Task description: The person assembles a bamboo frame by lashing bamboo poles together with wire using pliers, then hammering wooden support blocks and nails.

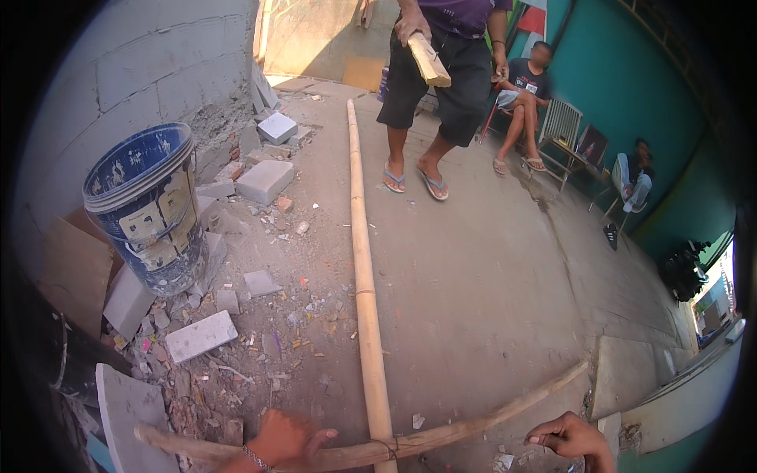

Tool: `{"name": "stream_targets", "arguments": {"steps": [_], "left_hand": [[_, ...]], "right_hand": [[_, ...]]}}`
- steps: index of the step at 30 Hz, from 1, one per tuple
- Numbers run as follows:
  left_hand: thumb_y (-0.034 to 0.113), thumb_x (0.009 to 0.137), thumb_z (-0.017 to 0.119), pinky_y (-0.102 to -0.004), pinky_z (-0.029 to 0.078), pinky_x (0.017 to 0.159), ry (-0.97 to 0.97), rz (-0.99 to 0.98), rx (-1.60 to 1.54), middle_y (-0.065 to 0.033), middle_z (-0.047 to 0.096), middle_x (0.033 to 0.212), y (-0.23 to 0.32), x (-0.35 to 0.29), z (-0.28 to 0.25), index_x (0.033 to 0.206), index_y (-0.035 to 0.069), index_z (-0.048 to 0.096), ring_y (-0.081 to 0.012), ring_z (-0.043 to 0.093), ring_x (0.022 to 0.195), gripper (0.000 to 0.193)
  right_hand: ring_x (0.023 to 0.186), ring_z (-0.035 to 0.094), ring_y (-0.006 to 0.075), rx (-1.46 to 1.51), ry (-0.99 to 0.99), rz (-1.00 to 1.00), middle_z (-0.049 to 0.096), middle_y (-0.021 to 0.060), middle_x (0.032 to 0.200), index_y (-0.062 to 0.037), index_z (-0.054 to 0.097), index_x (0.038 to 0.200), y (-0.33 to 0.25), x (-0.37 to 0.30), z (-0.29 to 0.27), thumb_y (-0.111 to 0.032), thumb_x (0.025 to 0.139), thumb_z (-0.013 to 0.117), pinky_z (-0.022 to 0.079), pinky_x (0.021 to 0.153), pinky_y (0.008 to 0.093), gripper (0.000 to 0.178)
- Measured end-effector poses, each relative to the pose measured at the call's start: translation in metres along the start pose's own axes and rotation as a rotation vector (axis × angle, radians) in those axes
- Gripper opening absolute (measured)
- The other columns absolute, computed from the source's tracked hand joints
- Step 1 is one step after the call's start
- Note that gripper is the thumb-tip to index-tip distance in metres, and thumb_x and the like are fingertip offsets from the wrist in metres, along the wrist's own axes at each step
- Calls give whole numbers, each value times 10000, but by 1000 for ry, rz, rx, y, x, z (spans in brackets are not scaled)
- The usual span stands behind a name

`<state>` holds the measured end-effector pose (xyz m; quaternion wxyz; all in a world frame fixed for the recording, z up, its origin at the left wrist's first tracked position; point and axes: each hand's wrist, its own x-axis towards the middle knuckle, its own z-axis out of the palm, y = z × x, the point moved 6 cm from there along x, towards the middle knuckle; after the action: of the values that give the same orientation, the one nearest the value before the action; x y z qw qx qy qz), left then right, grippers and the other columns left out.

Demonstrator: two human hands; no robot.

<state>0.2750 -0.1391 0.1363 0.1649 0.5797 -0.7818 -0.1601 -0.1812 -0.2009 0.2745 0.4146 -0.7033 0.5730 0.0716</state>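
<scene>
A long pale bamboo pole [361, 236] lies on the ground, stretching away from me. Near me a rough, slightly bent wooden pole [489, 415] crosses it, with a thin dark tie [389, 450] around the crossing. My left hand [285, 438], a bracelet at its wrist, is over the left part of the wooden pole; its fingers curl down out of sight and its thumb points right. To the right of the crossing, my right hand [571, 438] is closed in a pinch, apart from the pole. Whatever either hand holds is too small or hidden.
A paint-stained blue bucket [150, 213] stands by the left wall among rubble and light blocks [201, 337]. Ahead, a standing person [441, 71] holds a short piece of wood [428, 61]. Two people sit on chairs [561, 126] along the green wall at right.
</scene>
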Motion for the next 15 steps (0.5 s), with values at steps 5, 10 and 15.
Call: {"name": "stream_targets", "arguments": {"steps": [5,10,15], "left_hand": [[414,965,673,-526,489,681,156,-267,-76,-166,641,740,-38,-6,-5,859,38,695,-396,653,734,391],[484,965,655,-504,503,846,29,-208,-52,-222,684,938,-24,-14,37,1058,-22,677,-401,662,930,515],[596,930,650,-480,520,907,-170,-73,-58,-219,710,982,17,-28,96,1143,-29,671,-378,685,1000,660]], "right_hand": [[651,610,117,241,527,187,698,37,734,-16,777,955,75,-75,-23,-186,974,713,477,628,286,182],[474,378,48,611,790,251,477,-55,572,-26,711,915,69,-130,23,-239,1013,663,278,454,247,240],[452,332,41,696,941,311,408,-76,541,-41,677,934,83,-191,76,-261,1039,617,235,420,251,251]]}}
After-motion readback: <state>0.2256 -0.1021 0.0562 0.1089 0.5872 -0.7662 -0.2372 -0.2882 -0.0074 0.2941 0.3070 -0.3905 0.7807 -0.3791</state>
